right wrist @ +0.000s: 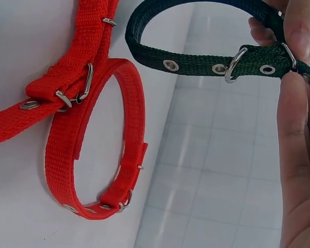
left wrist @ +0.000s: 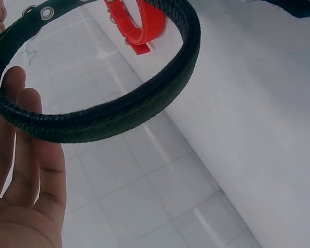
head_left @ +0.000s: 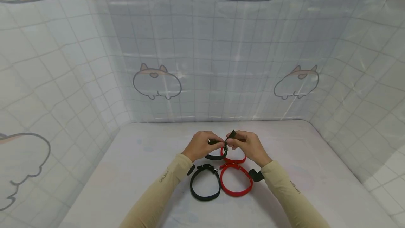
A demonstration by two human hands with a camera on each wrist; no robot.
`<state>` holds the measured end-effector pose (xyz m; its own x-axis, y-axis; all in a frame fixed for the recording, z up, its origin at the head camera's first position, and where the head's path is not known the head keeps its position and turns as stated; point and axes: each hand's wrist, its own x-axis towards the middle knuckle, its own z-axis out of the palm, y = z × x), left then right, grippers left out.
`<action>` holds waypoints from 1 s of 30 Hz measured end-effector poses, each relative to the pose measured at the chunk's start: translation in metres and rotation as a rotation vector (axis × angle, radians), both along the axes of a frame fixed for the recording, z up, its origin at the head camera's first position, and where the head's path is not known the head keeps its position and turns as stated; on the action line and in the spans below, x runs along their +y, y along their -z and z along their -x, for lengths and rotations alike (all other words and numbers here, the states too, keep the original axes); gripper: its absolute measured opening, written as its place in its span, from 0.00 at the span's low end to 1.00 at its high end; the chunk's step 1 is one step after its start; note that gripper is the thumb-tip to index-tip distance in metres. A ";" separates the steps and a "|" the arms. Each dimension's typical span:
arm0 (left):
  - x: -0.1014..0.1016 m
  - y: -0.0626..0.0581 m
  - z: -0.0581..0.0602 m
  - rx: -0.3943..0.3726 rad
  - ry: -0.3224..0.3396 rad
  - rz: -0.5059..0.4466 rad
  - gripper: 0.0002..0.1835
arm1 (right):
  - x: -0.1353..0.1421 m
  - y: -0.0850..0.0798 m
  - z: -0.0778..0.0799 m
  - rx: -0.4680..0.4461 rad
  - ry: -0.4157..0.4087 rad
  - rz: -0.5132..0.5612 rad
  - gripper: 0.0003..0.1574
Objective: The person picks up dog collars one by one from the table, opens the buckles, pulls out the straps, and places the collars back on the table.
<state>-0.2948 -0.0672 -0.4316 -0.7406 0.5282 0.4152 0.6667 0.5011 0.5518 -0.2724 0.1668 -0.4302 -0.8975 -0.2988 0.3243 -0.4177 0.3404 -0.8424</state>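
Observation:
Both hands hold one dark green pet collar [head_left: 215, 157], its band bent into a loop with metal eyelets and a D-ring. My left hand [head_left: 200, 147] pinches it at the buckle with thumb and forefinger; its other fingers [left wrist: 23, 155] reach up beside the band in the left wrist view. My right hand [head_left: 251, 149] pinches the collar's strap end [head_left: 232, 134], which sticks up at a slant. In the right wrist view, fingertips close on the collar [right wrist: 196, 64] beside the metal buckle [right wrist: 288, 56], partly covering it.
Just below the hands, a second dark collar [head_left: 205, 198] lies looped on the white table [head_left: 142, 185]. To its right lies a looped red collar [head_left: 235, 194], with another red collar [head_left: 235, 161] behind it, partly hidden by the hands. A tile-patterned sheet [head_left: 227, 101] rises behind.

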 end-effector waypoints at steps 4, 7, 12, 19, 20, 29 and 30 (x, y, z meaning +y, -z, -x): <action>0.002 0.001 0.003 0.016 -0.019 0.036 0.09 | 0.000 0.000 -0.001 -0.007 0.005 -0.006 0.09; 0.003 0.002 0.004 0.019 -0.025 0.047 0.08 | -0.001 0.000 -0.001 -0.006 0.003 -0.011 0.09; 0.005 0.003 0.003 0.001 -0.037 0.053 0.06 | -0.001 0.000 -0.001 -0.007 0.011 -0.022 0.09; 0.007 0.001 -0.003 -0.020 -0.097 0.061 0.08 | -0.002 -0.001 -0.001 0.014 0.009 -0.017 0.12; 0.007 0.000 -0.004 -0.004 -0.099 0.076 0.10 | -0.002 -0.001 -0.001 0.014 0.009 -0.017 0.12; 0.004 0.000 -0.006 0.373 -0.066 0.275 0.11 | -0.006 -0.006 -0.005 0.022 0.038 -0.025 0.11; 0.004 0.000 -0.006 0.421 -0.062 0.290 0.11 | -0.005 -0.006 -0.005 0.021 0.043 -0.029 0.11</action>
<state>-0.2885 -0.0635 -0.4313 -0.5748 0.6260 0.5271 0.7651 0.6396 0.0747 -0.2679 0.1614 -0.4246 -0.9027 -0.2694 0.3354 -0.4200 0.3824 -0.8231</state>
